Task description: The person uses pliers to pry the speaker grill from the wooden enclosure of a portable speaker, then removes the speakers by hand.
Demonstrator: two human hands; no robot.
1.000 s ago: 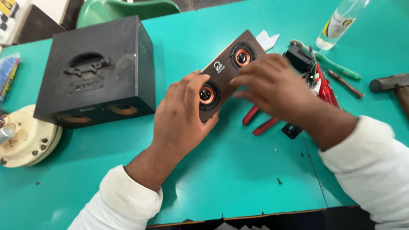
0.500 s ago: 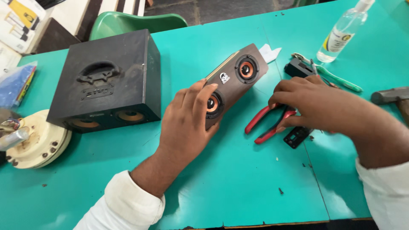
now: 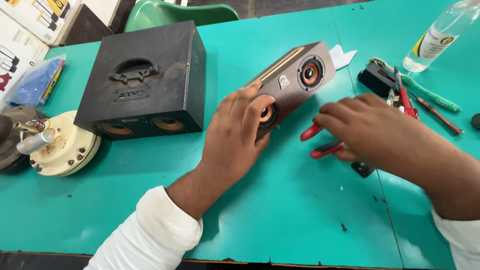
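— What's lying on the teal worktop (image 3: 150,200) there?

— A brown speaker bar (image 3: 295,80), mid-worktop, right of the black speaker box (image 3: 145,80). My left hand (image 3: 240,135) is spreading flat over its near end; my right hand (image 3: 370,130) is closing on the red-handled pliers (image 3: 320,142).

— Handling?

— Probably rigid and light; I'm judging the wooden sides safer than the fragile orange cones.

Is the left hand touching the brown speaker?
Touching. The head view shows the left hand lying on the near end of the speaker, fingers over its top edge and partly covering one orange cone.
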